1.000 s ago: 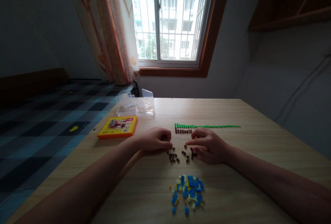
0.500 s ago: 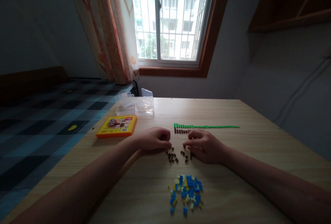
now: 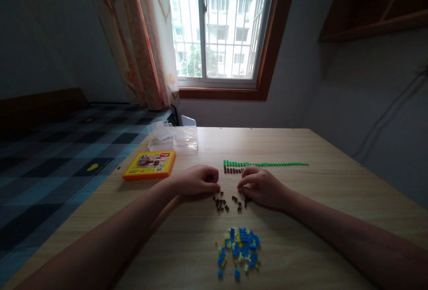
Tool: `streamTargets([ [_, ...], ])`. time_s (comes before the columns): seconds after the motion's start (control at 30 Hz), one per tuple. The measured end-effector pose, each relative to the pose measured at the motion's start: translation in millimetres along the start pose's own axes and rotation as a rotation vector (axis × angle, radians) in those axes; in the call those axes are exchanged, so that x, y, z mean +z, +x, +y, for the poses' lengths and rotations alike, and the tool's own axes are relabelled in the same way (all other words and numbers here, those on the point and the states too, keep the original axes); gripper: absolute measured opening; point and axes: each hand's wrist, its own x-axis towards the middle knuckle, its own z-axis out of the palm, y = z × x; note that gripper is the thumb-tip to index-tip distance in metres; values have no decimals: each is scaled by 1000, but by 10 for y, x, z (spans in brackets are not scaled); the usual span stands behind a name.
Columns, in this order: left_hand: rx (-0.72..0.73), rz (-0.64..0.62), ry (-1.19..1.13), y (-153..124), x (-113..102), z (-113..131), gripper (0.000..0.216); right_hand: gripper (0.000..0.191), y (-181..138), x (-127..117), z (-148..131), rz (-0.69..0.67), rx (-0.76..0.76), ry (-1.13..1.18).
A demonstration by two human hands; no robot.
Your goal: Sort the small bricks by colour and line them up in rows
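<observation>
My left hand (image 3: 199, 179) rests on the table with its fingers curled in; whatever they hold, if anything, is hidden. Just below it lies a loose cluster of small brown bricks (image 3: 220, 204). My right hand (image 3: 262, 186) is closed, thumb and forefinger pinched on the tabletop where a small brown brick lay; the fingers cover that brick. A few more brown bricks (image 3: 239, 204) lie below this hand, one partly under it. Behind the right hand runs a row of brown bricks (image 3: 230, 170), partly covered by the fingers, alongside a longer row of green bricks (image 3: 267, 164).
A pile of blue, yellow and cream bricks (image 3: 244, 243) lies nearest me on the wooden table (image 3: 317, 236). To the left are a yellow-orange box (image 3: 150, 165) and clear plastic trays (image 3: 174, 138). A bed (image 3: 67, 147) adjoins the table's left side; a window (image 3: 227, 26) is ahead.
My right thumb and forefinger have closed over a small brown brick that showed at the fingertip before. The left hand has stayed in place. The view has shifted slightly.
</observation>
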Motion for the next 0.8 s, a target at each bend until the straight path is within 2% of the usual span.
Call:
streamTargets([
  [0.27, -5, -3, 10, 5, 5, -1, 32, 16, 37, -34, -1, -80, 106, -15],
  [0.6, 4, 19, 12, 6, 17, -12, 30, 25, -8, -29, 10, 29, 68, 7],
  [0.8, -2, 27, 9, -2, 16, 6, 29, 17, -24, -87, -91, -14, -49, 96],
])
